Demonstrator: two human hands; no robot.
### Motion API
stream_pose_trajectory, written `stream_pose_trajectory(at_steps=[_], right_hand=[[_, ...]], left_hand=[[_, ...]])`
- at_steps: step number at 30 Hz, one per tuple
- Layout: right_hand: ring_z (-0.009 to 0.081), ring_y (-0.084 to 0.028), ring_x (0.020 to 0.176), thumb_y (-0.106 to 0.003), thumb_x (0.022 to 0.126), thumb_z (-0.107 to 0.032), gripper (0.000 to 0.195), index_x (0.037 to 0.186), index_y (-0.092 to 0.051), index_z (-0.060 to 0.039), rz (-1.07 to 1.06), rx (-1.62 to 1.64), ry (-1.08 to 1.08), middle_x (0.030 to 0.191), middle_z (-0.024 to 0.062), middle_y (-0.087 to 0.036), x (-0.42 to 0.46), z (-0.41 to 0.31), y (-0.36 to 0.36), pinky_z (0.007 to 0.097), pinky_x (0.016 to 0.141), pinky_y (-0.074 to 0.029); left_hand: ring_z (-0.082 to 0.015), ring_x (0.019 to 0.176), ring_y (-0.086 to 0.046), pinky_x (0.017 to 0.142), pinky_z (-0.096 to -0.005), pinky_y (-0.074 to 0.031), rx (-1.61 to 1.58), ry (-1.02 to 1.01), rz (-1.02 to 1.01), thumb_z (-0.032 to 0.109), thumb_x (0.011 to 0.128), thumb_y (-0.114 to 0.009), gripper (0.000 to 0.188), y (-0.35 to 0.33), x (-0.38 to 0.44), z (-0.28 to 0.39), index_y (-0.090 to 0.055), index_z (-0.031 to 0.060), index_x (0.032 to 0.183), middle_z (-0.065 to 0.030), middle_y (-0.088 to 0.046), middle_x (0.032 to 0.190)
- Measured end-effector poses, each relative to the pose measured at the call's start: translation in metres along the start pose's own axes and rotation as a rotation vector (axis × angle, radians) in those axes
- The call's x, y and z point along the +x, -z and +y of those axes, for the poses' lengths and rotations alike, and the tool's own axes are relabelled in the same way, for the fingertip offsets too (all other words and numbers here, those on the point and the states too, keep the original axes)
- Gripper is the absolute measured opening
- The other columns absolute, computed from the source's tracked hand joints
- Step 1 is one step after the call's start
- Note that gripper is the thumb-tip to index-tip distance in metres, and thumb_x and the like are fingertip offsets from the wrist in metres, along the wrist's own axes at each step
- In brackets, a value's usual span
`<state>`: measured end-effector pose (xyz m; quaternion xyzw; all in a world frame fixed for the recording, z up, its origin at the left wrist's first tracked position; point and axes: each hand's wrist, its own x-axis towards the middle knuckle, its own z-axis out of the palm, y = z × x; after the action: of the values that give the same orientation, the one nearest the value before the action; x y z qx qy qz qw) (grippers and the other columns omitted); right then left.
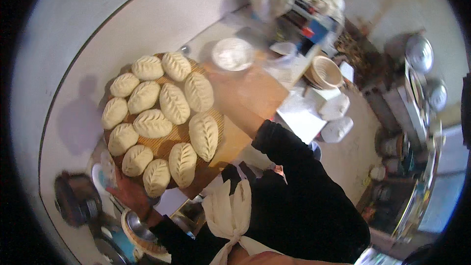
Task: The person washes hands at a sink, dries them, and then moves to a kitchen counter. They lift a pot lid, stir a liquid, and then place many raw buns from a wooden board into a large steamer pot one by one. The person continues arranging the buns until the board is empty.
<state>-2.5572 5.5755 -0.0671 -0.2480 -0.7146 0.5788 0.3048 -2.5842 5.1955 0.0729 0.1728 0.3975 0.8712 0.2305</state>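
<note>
I hold up a round woven tray (159,150) covered with several pleated, leaf-shaped dough buns (174,103). My left hand (130,193) grips the tray's lower left rim, its thumb spread along the edge. On the tray's far right side, my right hand (222,86) has hold of the rim; its fingers are blurred and partly hidden by the buns. The tray hangs over a wooden board (266,94) on the worktop. Just beyond my right hand sits a round white bowl (233,54) with pale contents.
A wall (147,18) runs close along the left. Bags and boxes (305,11) crowd the worktop's far end. Stacked baskets (323,73) and white bags (336,129) stand to the right. Dark cookware (77,198) and a metal bowl (138,224) lie by my left arm.
</note>
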Motion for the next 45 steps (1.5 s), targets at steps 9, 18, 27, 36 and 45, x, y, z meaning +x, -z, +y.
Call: stream_pose_trajectory(at_steps=[9, 18, 27, 36, 45], right_hand=[[0.0207, -0.063, 0.09, -0.053, 0.092, -0.015, 0.027, 0.11, -0.065, 0.002, 0.352, 0.325, -0.278, 0.101, 0.0133, -0.069, -0.05, -0.08, 0.053, 0.0338, 0.084, -0.048], [0.0184, -0.061, 0.094, -0.056, 0.091, -0.018, 0.03, 0.108, -0.065, 0.0057, 0.549, 0.249, -0.306, 0.104, 0.013, -0.068, -0.086, -0.156, 0.073, 0.0305, 0.084, -0.047], [0.0167, -0.061, 0.094, -0.06, 0.09, -0.018, 0.034, 0.115, -0.063, 0.0058, 1.092, 0.264, -0.714, 0.106, 0.0123, -0.067, -0.143, -0.291, 0.018, 0.0288, 0.084, -0.048], [0.0181, -0.063, 0.093, -0.062, 0.091, -0.014, 0.031, 0.115, -0.062, 0.0056, 1.432, 0.408, -0.564, 0.108, 0.0115, -0.066, -0.193, -0.294, -0.047, 0.0293, 0.082, -0.05], [0.0156, -0.061, 0.094, -0.06, 0.091, -0.012, 0.031, 0.115, -0.062, 0.0066, 1.454, 0.272, -0.524, 0.107, 0.0104, -0.066, -0.193, -0.312, -0.05, 0.0269, 0.085, -0.047]], left_hand=[[-0.029, 0.141, -0.019, 0.117, -0.0398, -0.012, -0.104, 0.044, 0.444, 0.067, 0.091, -0.035, 0.098, -0.057, 0.027, 0.07, -0.006, -0.0076, 0.146, -0.0209, -0.018, 0.153], [-0.0319, 0.138, -0.023, 0.115, -0.0393, -0.015, -0.763, 0.547, -0.439, 0.075, 0.084, -0.039, 0.105, -0.044, 0.099, 0.102, -0.025, -0.0129, 0.14, -0.0247, -0.025, 0.147], [-0.03, 0.132, -0.032, 0.113, -0.0389, -0.018, -0.008, 0.863, -0.232, 0.081, 0.081, -0.03, 0.11, 0.008, 0.237, 0.137, -0.026, -0.0122, 0.139, -0.0203, -0.034, 0.143], [-0.0286, 0.134, -0.03, 0.113, -0.0418, -0.018, -0.065, 1.104, -0.511, 0.081, 0.081, -0.03, 0.107, -0.021, 0.312, 0.149, -0.027, -0.0091, 0.14, -0.0172, -0.032, 0.147], [-0.0305, 0.134, -0.031, 0.112, -0.0421, -0.02, -0.101, 1.133, -0.504, 0.082, 0.081, -0.027, 0.108, -0.01, 0.314, 0.134, -0.03, -0.0089, 0.139, -0.0193, -0.033, 0.146]])
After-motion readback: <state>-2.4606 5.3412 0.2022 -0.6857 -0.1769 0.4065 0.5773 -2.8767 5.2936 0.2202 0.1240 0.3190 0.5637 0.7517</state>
